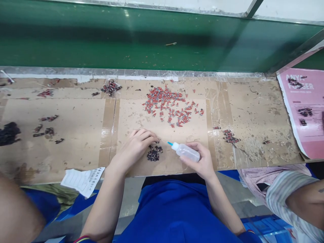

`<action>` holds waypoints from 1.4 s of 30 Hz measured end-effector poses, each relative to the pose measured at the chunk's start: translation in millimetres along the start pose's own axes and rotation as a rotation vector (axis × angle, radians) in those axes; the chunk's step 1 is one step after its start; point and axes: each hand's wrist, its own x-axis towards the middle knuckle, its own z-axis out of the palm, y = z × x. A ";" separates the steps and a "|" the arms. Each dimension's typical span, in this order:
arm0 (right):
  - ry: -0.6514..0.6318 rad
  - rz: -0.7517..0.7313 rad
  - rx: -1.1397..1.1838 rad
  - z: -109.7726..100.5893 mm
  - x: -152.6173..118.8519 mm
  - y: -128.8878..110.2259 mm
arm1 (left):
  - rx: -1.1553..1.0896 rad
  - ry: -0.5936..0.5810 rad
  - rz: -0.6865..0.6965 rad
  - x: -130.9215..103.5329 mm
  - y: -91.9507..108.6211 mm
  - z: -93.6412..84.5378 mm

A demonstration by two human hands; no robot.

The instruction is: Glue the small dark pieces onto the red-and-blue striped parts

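My right hand (198, 157) is wrapped round a translucent squeeze bottle (187, 152). The bottle lies tilted in the grip, its thin blue-based nozzle pointing left toward my left hand (138, 143). That hand rests low over the cardboard with its fingers bent and their tips together; whatever is between them is too small to make out. Just below its fingertips sits a small pile of black parts (153, 154), close to the front of the table. Farther back, a wide scatter of small red parts with metallic ends (165, 98) covers the middle of the cardboard.
Taped cardboard (131, 118) covers the table up to a green panel (152, 44). Dark clusters (111, 87) lie to the left, along with a black heap (9, 133). More red-black pieces (230, 136) and a pink sheet (303, 111) are rightward. Other people's arms show both sides.
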 end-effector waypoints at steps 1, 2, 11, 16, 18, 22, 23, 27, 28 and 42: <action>0.062 -0.001 0.081 -1.2 1.9 2.7 | -0.028 0.022 -0.017 0.9 1.6 2.3; 0.123 0.003 0.155 -1.5 4.0 5.5 | -0.062 0.047 -0.032 1.8 3.4 5.1; 0.327 0.042 0.339 16.3 18.6 10.7 | -0.243 0.344 -0.312 3.4 15.5 31.6; 0.328 0.077 0.233 30.8 25.4 4.2 | -0.084 0.528 -0.448 -4.2 11.5 37.6; 0.326 0.084 0.195 37.4 28.3 3.6 | -0.076 0.524 -0.449 -6.4 10.3 37.1; 0.292 0.073 0.105 46.1 32.0 6.0 | -0.105 0.480 -0.438 -7.1 9.0 34.7; 0.278 0.074 0.077 46.8 32.5 7.1 | -0.118 0.475 -0.434 -6.8 8.7 34.3; 0.240 0.077 -0.002 47.0 33.8 10.5 | -0.151 0.478 -0.426 -5.7 7.1 34.6; 0.239 0.076 -0.001 47.0 34.2 10.7 | -0.154 0.483 -0.428 -5.5 6.7 34.8; 0.254 0.073 0.026 48.5 36.5 7.8 | -0.209 0.469 -0.484 -4.2 11.8 31.3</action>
